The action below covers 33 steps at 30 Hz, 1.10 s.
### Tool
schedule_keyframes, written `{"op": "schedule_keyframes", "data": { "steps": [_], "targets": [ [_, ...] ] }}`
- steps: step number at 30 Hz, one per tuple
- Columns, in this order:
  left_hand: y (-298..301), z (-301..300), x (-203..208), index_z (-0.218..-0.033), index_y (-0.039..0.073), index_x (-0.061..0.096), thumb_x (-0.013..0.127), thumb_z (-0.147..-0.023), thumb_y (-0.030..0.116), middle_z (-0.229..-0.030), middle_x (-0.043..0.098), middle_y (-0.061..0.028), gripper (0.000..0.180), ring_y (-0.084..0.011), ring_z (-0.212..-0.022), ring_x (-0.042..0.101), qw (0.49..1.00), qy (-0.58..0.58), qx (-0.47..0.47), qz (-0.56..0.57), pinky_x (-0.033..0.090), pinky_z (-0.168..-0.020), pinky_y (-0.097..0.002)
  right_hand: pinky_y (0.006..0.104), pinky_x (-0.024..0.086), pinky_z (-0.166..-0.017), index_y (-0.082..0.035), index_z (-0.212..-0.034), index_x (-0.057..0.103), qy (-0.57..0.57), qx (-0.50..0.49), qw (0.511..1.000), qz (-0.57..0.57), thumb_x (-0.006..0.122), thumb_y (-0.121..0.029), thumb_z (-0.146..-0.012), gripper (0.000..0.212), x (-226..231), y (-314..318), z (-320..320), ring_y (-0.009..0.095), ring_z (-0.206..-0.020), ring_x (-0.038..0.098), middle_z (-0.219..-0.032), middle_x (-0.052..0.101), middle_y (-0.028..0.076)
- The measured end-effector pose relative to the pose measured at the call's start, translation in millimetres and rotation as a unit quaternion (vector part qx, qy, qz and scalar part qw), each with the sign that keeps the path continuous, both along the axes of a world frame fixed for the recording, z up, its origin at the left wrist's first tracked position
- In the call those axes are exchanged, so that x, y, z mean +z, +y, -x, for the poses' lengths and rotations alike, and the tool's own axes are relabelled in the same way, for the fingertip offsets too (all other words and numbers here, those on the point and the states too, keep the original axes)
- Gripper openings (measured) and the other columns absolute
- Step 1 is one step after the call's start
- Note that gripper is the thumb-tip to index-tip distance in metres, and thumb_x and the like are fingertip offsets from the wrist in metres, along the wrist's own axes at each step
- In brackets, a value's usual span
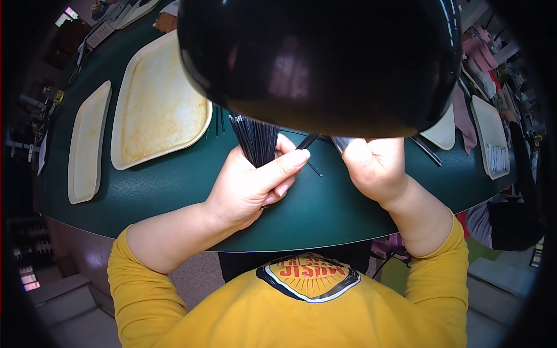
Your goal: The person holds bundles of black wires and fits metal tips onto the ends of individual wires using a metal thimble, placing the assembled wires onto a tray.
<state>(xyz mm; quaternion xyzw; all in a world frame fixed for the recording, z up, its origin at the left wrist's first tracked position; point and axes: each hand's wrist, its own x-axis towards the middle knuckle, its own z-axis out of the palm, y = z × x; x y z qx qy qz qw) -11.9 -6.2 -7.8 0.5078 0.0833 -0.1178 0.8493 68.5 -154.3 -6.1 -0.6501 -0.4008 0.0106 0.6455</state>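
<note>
A thick bundle of thin black rods, perhaps wires (255, 141), stands in my left hand (253, 180), whose fingers and thumb are wrapped round it. A few more black rods (306, 142) stick out past that thumb tip, one slanting down to the green table. My right hand (376, 165) is closed, thumb against the curled fingers, just right of those rods. Something dark and shiny shows at its fingertips, but the glossy black dome (319, 64) above hides most of it. Both hands are over the near part of the table (325, 211).
At the left lie a large stained cream tray (130, 148) and a narrower cream tray (87, 156). To the right, loose black rods (426, 152) lie by another tray (444, 132). A far-right tray (493, 124) holds small pale pieces. Another person's dark sleeve (522, 162) is beyond it.
</note>
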Motion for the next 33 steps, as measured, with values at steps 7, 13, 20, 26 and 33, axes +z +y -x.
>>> {"op": "schedule_keyframes", "data": {
  "steps": [7, 13, 20, 26, 33],
  "targets": [
    [3, 0, -1, -0.069, 0.005, 0.047, 0.051, -0.080, 0.012, -0.049, 0.041, 0.0005, 0.014, -0.0030, -0.037, 0.032, 1.000, 0.003, -0.003, 0.025, 0.025, -0.036, -0.0150, 0.0123, 0.032, -0.049, 0.003, -0.096, 0.049, 0.044, -0.003, 0.999, -0.020, 0.045, 0.007, -0.063, 0.034, -2, 2, 5, 0.001, -0.055, 0.034, -0.075, 0.050, 0.005],
    [0, 1, -3, -0.068, 0.005, 0.047, 0.051, -0.080, 0.012, -0.049, 0.042, 0.0003, 0.014, -0.0031, -0.037, 0.032, 1.000, -0.002, 0.006, 0.006, 0.025, -0.036, -0.0150, 0.0134, 0.034, -0.051, 0.003, -0.096, 0.050, 0.056, 0.009, 0.998, -0.008, 0.044, 0.006, -0.064, 0.033, -3, 2, 5, 0.002, -0.056, 0.037, -0.076, 0.050, 0.005],
    [2, 1, -3, -0.067, 0.004, 0.047, 0.050, -0.081, 0.012, -0.048, 0.042, -0.0005, 0.016, -0.0035, -0.036, 0.032, 1.000, 0.005, -0.004, 0.027, 0.025, -0.035, -0.0151, 0.0189, 0.041, -0.061, 0.004, -0.095, 0.050, 0.042, 0.003, 0.999, -0.028, 0.041, 0.004, -0.068, 0.029, -2, 2, 5, 0.009, -0.066, 0.049, -0.080, 0.054, 0.008],
    [5, 3, -6, -0.067, 0.003, 0.047, 0.049, -0.082, 0.014, -0.047, 0.042, -0.0011, 0.018, -0.0041, -0.036, 0.033, 1.000, 0.004, -0.002, 0.026, 0.025, -0.035, -0.0152, 0.0226, 0.043, -0.068, 0.005, -0.096, 0.049, 0.055, -0.005, 0.996, 0.074, 0.040, 0.005, -0.069, 0.029, 3, 5, 11, 0.013, -0.074, 0.054, -0.078, 0.055, 0.009],
    [8, 3, -7, -0.068, 0.003, 0.047, 0.048, -0.082, 0.014, -0.048, 0.043, -0.0012, 0.017, -0.0038, -0.037, 0.033, 1.000, -0.021, 0.001, -0.011, 0.026, -0.035, -0.0152, 0.0184, 0.041, -0.056, 0.004, -0.096, 0.050, 0.075, -0.008, 0.997, 0.008, 0.043, 0.005, -0.065, 0.032, 0, 8, 12, 0.007, -0.059, 0.049, -0.077, 0.055, 0.008]
  ]
}}
